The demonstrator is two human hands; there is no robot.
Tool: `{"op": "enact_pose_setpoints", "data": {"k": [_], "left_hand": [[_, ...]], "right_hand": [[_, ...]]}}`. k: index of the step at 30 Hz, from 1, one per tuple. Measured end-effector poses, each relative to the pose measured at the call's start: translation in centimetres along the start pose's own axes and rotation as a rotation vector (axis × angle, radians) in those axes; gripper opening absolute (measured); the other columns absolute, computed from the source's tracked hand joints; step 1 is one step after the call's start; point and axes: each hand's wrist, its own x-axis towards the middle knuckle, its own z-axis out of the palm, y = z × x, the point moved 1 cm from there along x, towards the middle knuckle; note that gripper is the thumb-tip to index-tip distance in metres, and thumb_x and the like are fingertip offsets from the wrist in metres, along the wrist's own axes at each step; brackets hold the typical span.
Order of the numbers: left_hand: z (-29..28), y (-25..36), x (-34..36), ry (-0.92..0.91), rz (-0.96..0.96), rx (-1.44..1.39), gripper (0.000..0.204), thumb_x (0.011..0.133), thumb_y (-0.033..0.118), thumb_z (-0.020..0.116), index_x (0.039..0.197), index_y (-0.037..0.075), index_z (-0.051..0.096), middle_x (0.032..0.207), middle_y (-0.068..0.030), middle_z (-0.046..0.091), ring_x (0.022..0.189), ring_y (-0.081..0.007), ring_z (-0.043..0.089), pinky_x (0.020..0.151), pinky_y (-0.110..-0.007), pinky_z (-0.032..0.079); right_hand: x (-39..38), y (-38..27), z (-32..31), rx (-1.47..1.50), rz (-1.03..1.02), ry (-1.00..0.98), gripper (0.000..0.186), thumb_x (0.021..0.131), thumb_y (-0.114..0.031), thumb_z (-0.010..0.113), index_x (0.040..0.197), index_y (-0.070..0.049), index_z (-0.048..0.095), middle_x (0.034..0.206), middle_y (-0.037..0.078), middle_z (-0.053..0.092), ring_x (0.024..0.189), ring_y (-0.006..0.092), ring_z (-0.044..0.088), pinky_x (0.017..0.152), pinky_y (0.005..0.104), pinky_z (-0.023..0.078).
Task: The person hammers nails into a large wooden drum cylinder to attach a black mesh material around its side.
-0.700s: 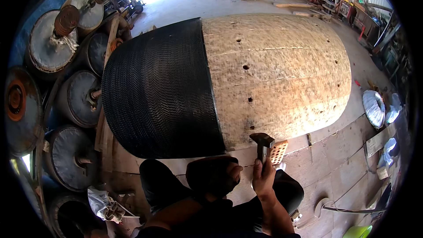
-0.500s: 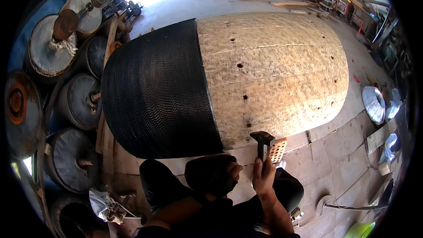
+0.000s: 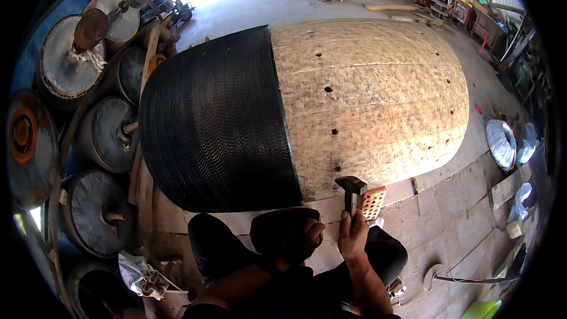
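Hammer [image 3: 353, 191] held at a half-covered drum [image 3: 304, 115]

The right hand [image 3: 353, 237] grasps the hammer's handle, its head near the close edge of the drum, which lies sideways before the knees [image 3: 215, 242] – black ribbed covering [image 3: 215, 127] on the left, bare tan surface [image 3: 384, 91] on the right. The left hand [image 3: 310, 237] curls beside a dark shape [image 3: 269, 230] – whether it grips anything, I cannot tell

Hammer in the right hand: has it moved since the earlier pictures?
No, not noticeably. Against the perforated brick, the hammer in the right hand keeps the same place, its head at the brick's upper left.
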Motion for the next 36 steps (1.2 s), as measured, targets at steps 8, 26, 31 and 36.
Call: {"op": "enact_pose_setpoints", "data": {"k": [8,26,31,36], "left_hand": [[-0.1,0.0,-0.1,0.026,-0.006,-0.047,0.034,0.088,0.009,0.066,0.122,0.006,0.061,0.116,-0.0134,0.06,0.101,-0.0326,0.062,0.083,-0.041,0.053],[-0.7,-0.1,0.2,0.011,0.009,-0.019,0.034,0.085,0.007,0.068,0.118,0.004,0.062,0.109,-0.015,0.062,0.098,-0.0308,0.063,0.079,-0.039,0.054],[-0.4,-0.4,0.2,0.057,0.065,-0.02,0.034,0.085,0.005,0.068,0.118,0.005,0.061,0.107,-0.0145,0.061,0.096,-0.0304,0.063,0.078,-0.037,0.053],[0.1,-0.7,-0.5,0.03,0.027,-0.042,0.035,0.086,0.006,0.068,0.12,0.007,0.061,0.11,-0.0137,0.061,0.098,-0.0304,0.063,0.08,-0.038,0.053]], "right_hand": [[0.0,0.3,0.5,-0.024,-0.003,0.007,0.019,0.103,-0.015,0.059,0.095,0.001,0.052,0.066,0.022,0.057,0.054,0.0394,0.056,0.05,0.0438,0.042],[-0.2,0.8,1.0,-0.037,0.002,0.007,0.017,0.101,-0.012,0.059,0.093,0.001,0.052,0.068,0.023,0.059,0.059,0.0433,0.06,0.051,0.044,0.044],[-0.1,0.0,0.9,-0.023,0.03,0.023,0.018,0.101,-0.012,0.06,0.091,0.0,0.051,0.067,0.022,0.058,0.057,0.0417,0.059,0.05,0.0443,0.043],[-0.3,0.4,1.2,-0.025,0.041,0.032,0.02,0.101,-0.013,0.061,0.089,0.0,0.051,0.064,0.021,0.057,0.053,0.0381,0.057,0.049,0.0427,0.042]]}}
